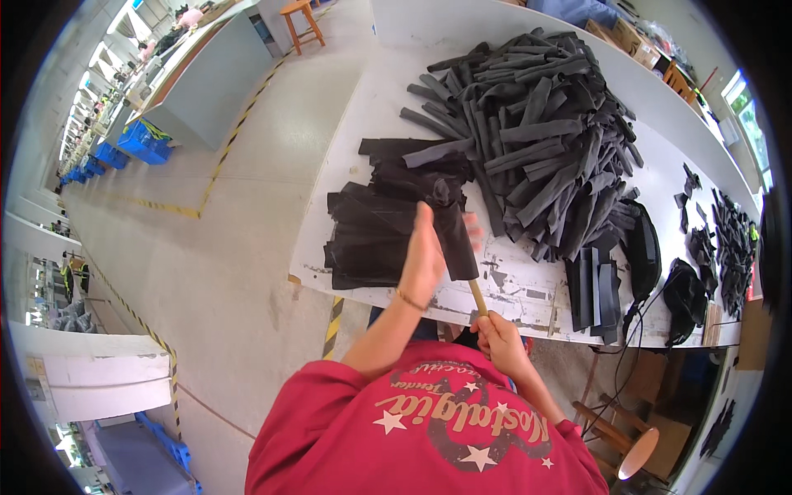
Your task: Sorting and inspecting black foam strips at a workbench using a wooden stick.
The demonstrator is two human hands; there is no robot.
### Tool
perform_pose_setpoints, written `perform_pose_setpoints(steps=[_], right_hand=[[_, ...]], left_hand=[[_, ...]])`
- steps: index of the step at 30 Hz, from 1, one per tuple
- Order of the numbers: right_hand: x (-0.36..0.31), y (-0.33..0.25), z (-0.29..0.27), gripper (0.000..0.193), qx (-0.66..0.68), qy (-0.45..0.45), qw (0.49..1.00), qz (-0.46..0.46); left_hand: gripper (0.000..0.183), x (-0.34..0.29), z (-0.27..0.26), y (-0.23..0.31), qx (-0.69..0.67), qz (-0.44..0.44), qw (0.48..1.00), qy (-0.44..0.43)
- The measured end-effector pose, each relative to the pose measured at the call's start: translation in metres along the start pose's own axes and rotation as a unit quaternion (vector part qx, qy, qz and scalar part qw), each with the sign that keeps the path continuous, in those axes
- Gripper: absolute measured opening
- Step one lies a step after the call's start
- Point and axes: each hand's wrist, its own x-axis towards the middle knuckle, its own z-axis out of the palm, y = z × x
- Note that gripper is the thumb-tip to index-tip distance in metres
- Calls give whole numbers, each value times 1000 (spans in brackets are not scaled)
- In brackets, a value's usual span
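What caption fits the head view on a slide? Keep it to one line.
Left hand pulls a black fabric tube over a wooden stick gripped by right hand.

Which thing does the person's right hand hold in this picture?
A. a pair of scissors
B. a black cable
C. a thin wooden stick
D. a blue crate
C: the right hand closes around the lower end of a thin wooden stick, whose upper part is covered by a black fabric sleeve that the left hand grips.
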Motion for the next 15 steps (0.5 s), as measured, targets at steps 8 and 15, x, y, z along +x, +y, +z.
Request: perform_pose_setpoints(steps=[8,15], right_hand=[[-17,26,3,25,-241,-10,967,-76],[-48,19,-26,23,-161,-46,985,39]], left_hand=[[33,-4,-12,6,56,96,989,101],[36,2,4,-1,22,72,989,128]])
